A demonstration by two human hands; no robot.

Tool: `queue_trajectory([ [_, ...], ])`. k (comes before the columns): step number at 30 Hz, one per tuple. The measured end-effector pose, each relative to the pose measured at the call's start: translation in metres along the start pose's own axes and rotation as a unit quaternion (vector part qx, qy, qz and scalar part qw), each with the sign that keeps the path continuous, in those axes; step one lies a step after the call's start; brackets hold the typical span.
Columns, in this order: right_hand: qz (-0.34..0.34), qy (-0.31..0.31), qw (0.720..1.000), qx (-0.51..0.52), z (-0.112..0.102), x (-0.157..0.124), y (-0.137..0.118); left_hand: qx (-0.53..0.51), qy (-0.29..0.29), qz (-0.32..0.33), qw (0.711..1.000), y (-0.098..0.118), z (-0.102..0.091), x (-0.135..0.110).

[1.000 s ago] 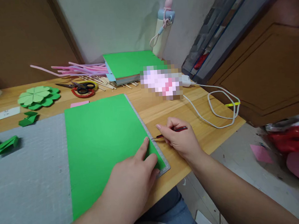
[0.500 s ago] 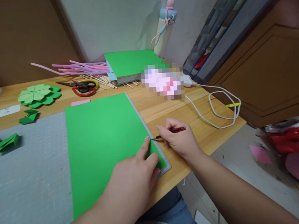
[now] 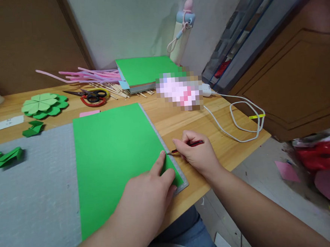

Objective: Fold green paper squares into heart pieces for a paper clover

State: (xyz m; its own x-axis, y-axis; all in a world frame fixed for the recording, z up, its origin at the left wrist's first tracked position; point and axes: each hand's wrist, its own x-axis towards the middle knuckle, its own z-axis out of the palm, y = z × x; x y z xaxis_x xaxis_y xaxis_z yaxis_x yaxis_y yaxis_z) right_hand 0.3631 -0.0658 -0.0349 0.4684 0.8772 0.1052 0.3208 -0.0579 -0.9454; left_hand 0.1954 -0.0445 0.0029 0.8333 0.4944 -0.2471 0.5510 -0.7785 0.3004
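Observation:
A large green sheet of paper (image 3: 110, 153) lies flat on a grey cutting mat (image 3: 37, 200), near the mat's ruled right edge. My left hand (image 3: 147, 192) rests on the sheet's lower right part. Its index finger is stretched out and presses at the paper's right edge, with the thumb spread below. Pinched in my right hand (image 3: 199, 153) is a dark red and black pencil (image 3: 190, 145). The pencil's tip meets the paper's edge just beside my left index fingertip.
Folded green paper pieces (image 3: 10, 157) lie on the mat's left. Behind are a green paper flower (image 3: 41, 104), scissors (image 3: 91, 96), pink pipe cleaners (image 3: 88, 75), wooden sticks (image 3: 116, 90) and a green-topped stack (image 3: 147, 70). A white cable (image 3: 224, 131) loops at the right, by the table edge.
Both hands and the pencil keep nearly the same place on the paper. The whole view has shifted very slightly.

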Motion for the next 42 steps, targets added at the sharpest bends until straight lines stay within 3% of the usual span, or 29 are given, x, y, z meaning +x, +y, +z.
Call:
queue_trajectory([
  [42, 0.012, 0.007, 1.000, 0.002, -0.0008, 0.0011, -0.0014, 0.006, -0.012, -0.003, 1.000, 0.0004, -0.0019, -0.0009],
])
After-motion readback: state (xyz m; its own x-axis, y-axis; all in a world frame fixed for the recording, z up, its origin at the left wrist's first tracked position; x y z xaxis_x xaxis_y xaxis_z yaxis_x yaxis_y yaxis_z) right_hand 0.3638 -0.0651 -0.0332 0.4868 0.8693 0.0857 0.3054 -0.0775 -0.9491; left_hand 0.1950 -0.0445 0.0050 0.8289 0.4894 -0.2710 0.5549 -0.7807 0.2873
